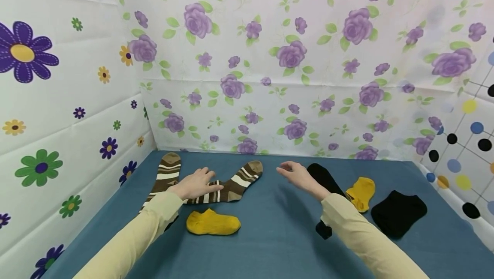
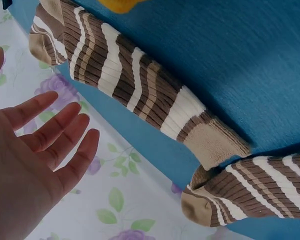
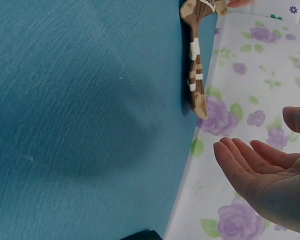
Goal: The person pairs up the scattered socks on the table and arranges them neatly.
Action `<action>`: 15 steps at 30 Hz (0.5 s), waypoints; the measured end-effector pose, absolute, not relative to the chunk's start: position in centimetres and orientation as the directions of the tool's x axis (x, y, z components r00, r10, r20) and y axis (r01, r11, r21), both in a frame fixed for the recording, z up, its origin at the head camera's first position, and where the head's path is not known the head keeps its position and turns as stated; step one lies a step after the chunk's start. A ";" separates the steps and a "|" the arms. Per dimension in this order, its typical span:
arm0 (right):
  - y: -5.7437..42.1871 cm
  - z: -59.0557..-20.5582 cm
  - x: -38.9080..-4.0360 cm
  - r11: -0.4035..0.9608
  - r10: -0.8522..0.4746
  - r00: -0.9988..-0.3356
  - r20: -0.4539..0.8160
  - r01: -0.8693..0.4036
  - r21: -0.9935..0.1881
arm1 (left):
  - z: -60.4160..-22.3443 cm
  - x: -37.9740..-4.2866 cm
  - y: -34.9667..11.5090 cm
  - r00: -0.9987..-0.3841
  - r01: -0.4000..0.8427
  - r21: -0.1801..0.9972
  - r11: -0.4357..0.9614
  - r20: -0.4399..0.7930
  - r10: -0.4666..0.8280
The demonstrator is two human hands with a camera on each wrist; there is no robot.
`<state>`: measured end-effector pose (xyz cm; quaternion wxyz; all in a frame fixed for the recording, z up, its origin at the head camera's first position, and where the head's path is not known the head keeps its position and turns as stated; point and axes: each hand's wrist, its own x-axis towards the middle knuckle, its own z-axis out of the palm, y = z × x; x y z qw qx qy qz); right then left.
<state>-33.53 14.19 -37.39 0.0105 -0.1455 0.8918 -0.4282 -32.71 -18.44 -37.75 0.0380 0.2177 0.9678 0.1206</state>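
Note:
My left hand (image 1: pixel 196 184) hovers over two brown, tan and white striped socks, its fingers spread and holding nothing. One striped sock (image 1: pixel 168 175) stretches along the left side; the other striped sock (image 1: pixel 241 180) lies bent, partly hidden behind that hand. In the left wrist view, a tan cuff (image 2: pixel 217 145) lies against the other sock's heel. A yellow sock (image 1: pixel 213 222) lies nearer to me. My right hand (image 1: pixel 299 176) is raised over the table with relaxed, empty fingers. Beneath its forearm is a long black sock (image 1: pixel 324 176), its middle hidden by the sleeve.
To the right lie a second yellow sock (image 1: pixel 362 191) and a wide black sock (image 1: pixel 399 213). A dark bit of something shows under the left sleeve (image 1: pixel 146 223). The blue tabletop (image 1: pixel 266 244) is bounded by a flowered back sheet (image 1: pixel 262 112) and patterned side sheets.

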 end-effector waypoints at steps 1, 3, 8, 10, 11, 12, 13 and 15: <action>14.1 -37.4 -33.5 0.590 -0.270 -0.957 0.105 -0.251 -0.768 | -37.7 -32.7 -18.5 -0.900 0.414 0.254 0.874 -0.026 0.434; 14.0 -37.5 -33.6 0.587 -0.278 -0.955 0.104 -0.254 -0.769 | -37.7 -32.7 -18.6 -0.896 0.417 0.266 0.869 -0.042 0.442; 13.7 -37.8 -33.5 0.566 -0.310 -0.946 0.094 -0.263 -0.781 | -37.7 -32.5 -19.0 -0.879 0.403 0.322 0.857 -0.125 0.460; 13.6 -37.8 -33.5 0.558 -0.319 -0.944 0.090 -0.263 -0.787 | -37.8 -32.4 -19.1 -0.871 0.397 0.344 0.851 -0.152 0.468; 13.5 -37.8 -33.4 0.552 -0.323 -0.943 0.088 -0.262 -0.792 | -37.8 -32.4 -19.2 -0.867 0.396 0.352 0.848 -0.160 0.471; 13.4 -37.8 -33.4 0.550 -0.324 -0.942 0.086 -0.262 -0.793 | -37.8 -32.4 -19.3 -0.864 0.394 0.359 0.846 -0.169 0.474; 13.3 -37.7 -33.4 0.549 -0.328 -0.941 0.087 -0.265 -0.793 | -37.9 -32.3 -19.3 -0.861 0.395 0.367 0.842 -0.171 0.478; 13.2 -37.7 -33.3 0.542 -0.331 -0.940 0.083 -0.261 -0.799 | -37.9 -32.3 -19.5 -0.860 0.392 0.373 0.841 -0.175 0.478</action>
